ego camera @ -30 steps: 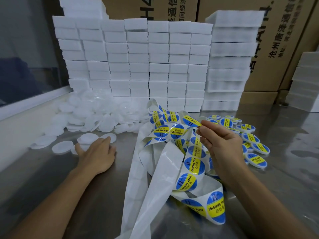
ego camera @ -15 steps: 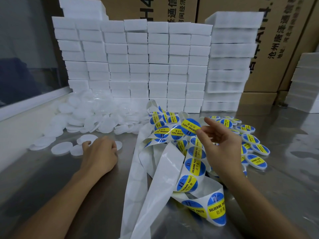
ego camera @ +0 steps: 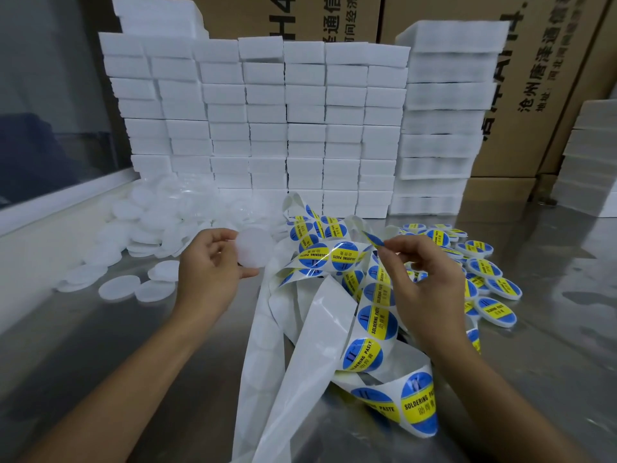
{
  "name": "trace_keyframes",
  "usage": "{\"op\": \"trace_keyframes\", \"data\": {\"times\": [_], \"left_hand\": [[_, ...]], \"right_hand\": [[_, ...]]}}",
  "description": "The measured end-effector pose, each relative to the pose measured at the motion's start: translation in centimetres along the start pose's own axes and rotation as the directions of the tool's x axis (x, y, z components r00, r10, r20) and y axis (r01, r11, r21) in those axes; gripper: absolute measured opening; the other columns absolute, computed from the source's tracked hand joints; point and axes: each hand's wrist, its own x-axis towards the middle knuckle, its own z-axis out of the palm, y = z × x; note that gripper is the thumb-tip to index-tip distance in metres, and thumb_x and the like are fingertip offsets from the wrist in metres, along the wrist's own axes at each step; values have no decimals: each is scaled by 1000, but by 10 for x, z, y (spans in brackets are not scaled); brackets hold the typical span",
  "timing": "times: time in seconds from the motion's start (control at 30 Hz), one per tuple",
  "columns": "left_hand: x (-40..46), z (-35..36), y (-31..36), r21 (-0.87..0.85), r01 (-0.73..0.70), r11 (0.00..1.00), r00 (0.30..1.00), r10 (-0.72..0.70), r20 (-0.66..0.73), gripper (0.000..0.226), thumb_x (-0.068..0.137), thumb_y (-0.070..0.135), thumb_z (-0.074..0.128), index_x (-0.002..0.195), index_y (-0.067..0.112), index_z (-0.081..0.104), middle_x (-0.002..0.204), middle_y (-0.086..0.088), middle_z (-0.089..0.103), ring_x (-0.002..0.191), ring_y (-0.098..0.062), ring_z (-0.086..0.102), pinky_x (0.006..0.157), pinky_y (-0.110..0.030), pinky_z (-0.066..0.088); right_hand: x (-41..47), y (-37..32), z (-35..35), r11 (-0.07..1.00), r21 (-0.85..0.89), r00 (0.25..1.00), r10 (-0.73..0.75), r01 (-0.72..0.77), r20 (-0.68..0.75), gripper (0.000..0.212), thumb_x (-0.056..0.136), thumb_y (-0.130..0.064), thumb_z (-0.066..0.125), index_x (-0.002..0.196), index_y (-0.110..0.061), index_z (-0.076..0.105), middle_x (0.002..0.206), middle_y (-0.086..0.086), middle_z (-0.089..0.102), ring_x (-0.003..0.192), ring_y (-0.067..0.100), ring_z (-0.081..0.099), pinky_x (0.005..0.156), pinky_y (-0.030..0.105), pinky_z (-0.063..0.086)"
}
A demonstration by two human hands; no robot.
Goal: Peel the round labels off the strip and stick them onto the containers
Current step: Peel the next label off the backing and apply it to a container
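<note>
The left hand (ego camera: pixel 208 262) is raised above the shiny grey metal tabletop (ego camera: pixel 83 355), its thumb and curled fingers (ego camera: pixel 218 236) holding a plain round white plastic container (ego camera: pixel 255 247) by the rim, flat face toward the camera. The right hand (ego camera: pixel 422 282) pinches a round blue-and-yellow label (ego camera: pixel 374 238) between thumb and forefinger, edge-on and lifted clear of the long white backing strip (ego camera: pixel 320 315), which lies in tangled loops between the two forearms with more "SOLDERING PASTE" labels on it. The held label and the held container are near each other but apart. A heap of unlabelled white containers (ego camera: pixel 160 222) lies on the left of the tabletop, and a cluster of labelled containers (ego camera: pixel 484 272) lies on the right, behind the right hand. Stacked white foam blocks (ego camera: pixel 283 128) stand behind, in front of brown cardboard boxes (ego camera: pixel 521 95).
</note>
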Motion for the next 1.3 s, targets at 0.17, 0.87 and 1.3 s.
{"op": "trace_keyframes", "data": {"times": [0.17,0.87,1.3], "left_hand": [[-5,2,10,-177,160,971,987,-153,54,20,89,-5,54,98,10,63,99,-10,68,64,-23,73,65,-28,61],[-28,15,25,-408,363,837,899,-200,389,41,58,7,75,97,-3,68,89,-18,75,78,-26,74,66,-24,58],[-38,20,32,-386,434,814,841,-212,498,30,56,6,76,86,2,72,88,-19,74,77,-26,74,60,-24,58]], "right_hand": [[0,0,1,1000,7,1000,12,-12,21,9,88,-7,69,89,-16,66,99,-1,60,87,5,61,77,29,50],[5,-22,-2,735,501,889,397,-457,227,22,70,-28,74,91,-20,73,80,-1,76,71,11,70,64,21,55],[-4,-25,5,790,424,891,330,-442,312,12,77,-8,78,85,-17,75,78,0,77,72,10,72,62,14,52]]}}
